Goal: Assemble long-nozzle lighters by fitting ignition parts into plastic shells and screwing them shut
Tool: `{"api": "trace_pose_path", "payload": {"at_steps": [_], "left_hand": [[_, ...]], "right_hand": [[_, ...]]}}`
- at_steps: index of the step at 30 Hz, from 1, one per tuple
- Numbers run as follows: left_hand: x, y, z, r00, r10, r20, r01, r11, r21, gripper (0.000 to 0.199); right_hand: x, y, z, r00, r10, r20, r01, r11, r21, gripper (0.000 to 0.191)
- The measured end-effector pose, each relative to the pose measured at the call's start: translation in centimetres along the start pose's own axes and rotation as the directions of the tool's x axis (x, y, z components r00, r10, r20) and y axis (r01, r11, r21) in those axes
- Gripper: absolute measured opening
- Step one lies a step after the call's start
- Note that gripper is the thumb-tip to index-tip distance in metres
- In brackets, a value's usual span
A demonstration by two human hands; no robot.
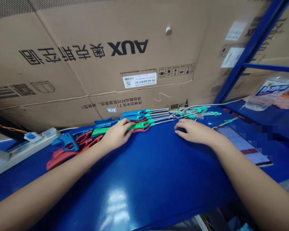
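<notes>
My left hand (119, 133) is closed over a green lighter handle (103, 131), whose metal barrel points right. Blue long-barrelled lighters (135, 113) lie just behind it, and a red one (141, 129) shows under the green. My right hand (192, 131) is at the near edge of a heap of thin metal tubes with green tips (195, 113). Its fingers curl towards the thumb; what they pinch, if anything, is too small to make out. Left of my left hand lie red handles (62, 158) and a blue handle (72, 141) without visible barrels.
A large cardboard box (86, 73) walls the back of the blue table (144, 173). A white power strip (36, 146) lies at the left. On the right are a tablet-like flat panel (245, 144), a clear plastic jug (267, 91) and a blue rack post (250, 54).
</notes>
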State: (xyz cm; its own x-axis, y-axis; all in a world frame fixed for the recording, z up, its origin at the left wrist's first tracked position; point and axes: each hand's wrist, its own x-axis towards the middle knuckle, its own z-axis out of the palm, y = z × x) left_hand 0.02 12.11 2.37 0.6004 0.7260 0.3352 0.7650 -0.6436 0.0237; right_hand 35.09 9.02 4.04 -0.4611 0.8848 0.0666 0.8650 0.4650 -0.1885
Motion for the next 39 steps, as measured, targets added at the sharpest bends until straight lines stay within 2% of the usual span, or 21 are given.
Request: {"api": "trace_pose_path", "payload": {"at_steps": [5,13,27,39], "left_hand": [[0.0,0.9,-0.2,1.0,0.02,-0.01,-0.019,0.995,0.094,0.032],[1.1,3.0,0.9,0.995,0.096,0.028,-0.1,0.975,0.196,0.038],[1.5,3.0,1.8,0.994,0.105,0.036,-0.111,0.941,0.321,0.034],[1.3,3.4,1.8,0.995,0.093,0.021,-0.095,0.945,0.314,0.038]], "right_hand": [[0.0,0.0,0.0,1.0,0.001,0.008,-0.001,1.0,-0.01,0.022],[0.1,-0.4,0.1,1.0,0.007,0.029,-0.006,0.999,-0.043,0.021],[0.3,-0.3,0.5,0.998,0.031,0.046,-0.029,0.999,-0.038,0.023],[0.3,-0.3,0.7,0.999,0.02,0.042,-0.019,0.999,-0.029,0.022]]}}
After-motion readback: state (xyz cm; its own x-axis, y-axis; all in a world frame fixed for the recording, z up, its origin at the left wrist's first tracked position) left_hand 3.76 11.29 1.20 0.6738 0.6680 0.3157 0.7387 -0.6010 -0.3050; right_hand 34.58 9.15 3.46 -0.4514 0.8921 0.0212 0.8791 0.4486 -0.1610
